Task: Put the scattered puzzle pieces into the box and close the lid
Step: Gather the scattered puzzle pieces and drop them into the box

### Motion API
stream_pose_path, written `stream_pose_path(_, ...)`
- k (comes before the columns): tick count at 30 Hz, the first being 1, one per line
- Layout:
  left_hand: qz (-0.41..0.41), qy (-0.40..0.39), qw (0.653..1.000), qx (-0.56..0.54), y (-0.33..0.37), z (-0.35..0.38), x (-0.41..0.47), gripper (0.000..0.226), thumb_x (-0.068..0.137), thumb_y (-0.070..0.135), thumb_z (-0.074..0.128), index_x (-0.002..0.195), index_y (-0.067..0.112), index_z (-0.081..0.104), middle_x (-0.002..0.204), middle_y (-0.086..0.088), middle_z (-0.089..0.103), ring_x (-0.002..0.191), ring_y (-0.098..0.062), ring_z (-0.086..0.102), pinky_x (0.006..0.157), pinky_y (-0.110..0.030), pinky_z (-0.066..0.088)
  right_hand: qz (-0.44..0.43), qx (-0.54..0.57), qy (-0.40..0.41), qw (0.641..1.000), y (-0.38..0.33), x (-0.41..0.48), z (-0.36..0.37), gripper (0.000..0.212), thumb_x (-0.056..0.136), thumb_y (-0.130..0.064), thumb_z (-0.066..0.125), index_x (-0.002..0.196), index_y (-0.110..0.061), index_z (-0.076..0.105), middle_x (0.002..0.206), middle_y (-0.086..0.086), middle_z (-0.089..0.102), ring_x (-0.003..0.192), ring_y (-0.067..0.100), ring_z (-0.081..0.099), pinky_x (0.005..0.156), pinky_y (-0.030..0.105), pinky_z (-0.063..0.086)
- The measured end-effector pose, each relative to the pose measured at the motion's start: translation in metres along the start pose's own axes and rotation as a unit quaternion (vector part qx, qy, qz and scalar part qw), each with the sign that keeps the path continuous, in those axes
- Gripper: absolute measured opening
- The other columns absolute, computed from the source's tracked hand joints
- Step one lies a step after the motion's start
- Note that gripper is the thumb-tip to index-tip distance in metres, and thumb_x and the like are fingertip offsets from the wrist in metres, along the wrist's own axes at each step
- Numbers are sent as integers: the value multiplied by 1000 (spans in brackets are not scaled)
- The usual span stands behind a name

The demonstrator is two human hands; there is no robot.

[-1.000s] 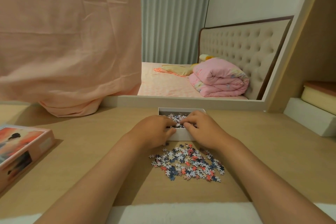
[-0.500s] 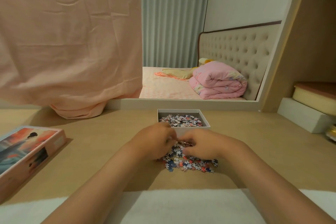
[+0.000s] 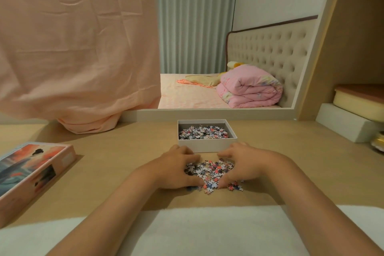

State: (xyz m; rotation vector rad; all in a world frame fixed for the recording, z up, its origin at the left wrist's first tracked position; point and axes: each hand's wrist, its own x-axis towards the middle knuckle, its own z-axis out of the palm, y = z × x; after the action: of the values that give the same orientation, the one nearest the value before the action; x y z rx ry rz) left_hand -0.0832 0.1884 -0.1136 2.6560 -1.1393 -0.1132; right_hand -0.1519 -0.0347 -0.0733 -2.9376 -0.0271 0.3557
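Observation:
A pile of small pink, blue and white puzzle pieces (image 3: 209,172) lies on the wooden desk (image 3: 124,162) in front of me. My left hand (image 3: 176,168) cups the pile from the left with curled fingers. My right hand (image 3: 247,164) cups it from the right the same way, and a few pieces lie loose below it. Just behind the hands stands the open white box (image 3: 205,145) with several pieces in it (image 3: 202,132). The picture-printed lid (image 3: 31,168) lies at the desk's left edge.
A peach cloth (image 3: 79,48) hangs down onto the desk at the back left. A mirror (image 3: 228,48) stands behind the box. White and yellow boxes (image 3: 349,122) are stacked at the right. A white towel (image 3: 197,233) covers the near edge.
Both hands have come back from over the box to the pile on the desk. They now curl round it from either side, pushing the pieces closer together.

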Motion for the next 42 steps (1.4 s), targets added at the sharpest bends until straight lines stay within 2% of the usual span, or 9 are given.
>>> stream_pose_path(6,20,65,997,-20,6,7,7,44,91,44,62,132,27,60,124,4,51,122,-12,41,104,-26,34,-18,20,16,999,-14,15,14,78,81,-61,70,148,-32,44,140,0,40,133,23,40,109,41,38)
stream_pose_path(10,24,110,993,-45,5,6,9,26,90,33,67,114,25,71,106,4,59,94,-9,55,80,-16,39,-47,76,59,994,-21,21,18,49,88,-44,71,132,-23,63,118,-4,64,105,16,58,88,29,47)
stream_pose_path(16,10,135,986,-98,2,5,11,15,87,24,72,101,26,74,88,15,63,79,1,57,70,-8,41,-43,135,118,983,-23,23,20,27,84,-34,78,111,-28,74,97,-9,65,88,9,61,74,23,47)
stream_pose_path(20,7,146,979,-142,-2,5,13,11,84,23,75,95,26,75,87,16,67,80,4,59,72,-10,45,-45,179,134,974,-22,26,22,17,81,-31,82,97,-29,76,86,-11,67,78,5,61,65,20,45)
stream_pose_path(25,-10,163,961,-222,-3,-7,25,9,85,21,74,92,27,74,84,13,72,75,2,64,70,-13,49,-48,246,166,954,-20,30,11,10,75,-20,86,78,-25,78,71,-4,72,61,10,61,59,27,53)
stream_pose_path(28,-11,189,945,-267,-5,-24,36,10,86,18,73,96,21,75,86,9,72,73,3,63,68,-11,48,-66,286,212,932,-14,37,-6,10,75,-17,85,78,-23,79,70,-3,73,61,12,63,60,30,58)
stream_pose_path(36,-42,248,928,-276,-19,-41,76,8,88,20,72,95,20,73,82,7,71,68,-2,61,62,-13,46,-59,297,289,908,-8,77,-36,7,76,-21,84,77,-24,78,67,-8,70,59,2,59,56,21,45)
stream_pose_path(39,-32,222,945,-236,-27,-33,84,14,91,23,68,104,23,74,88,9,73,75,-2,66,71,-22,53,-58,316,298,899,-7,90,-29,7,81,-22,81,88,-22,80,82,-5,74,72,6,65,59,21,48)
stream_pose_path(42,-33,195,957,-210,-29,-29,85,20,96,28,60,112,29,73,94,10,74,84,-3,66,73,-22,53,-56,287,287,912,-5,97,-24,17,91,-27,70,102,-18,79,104,0,76,93,12,67,81,26,51)
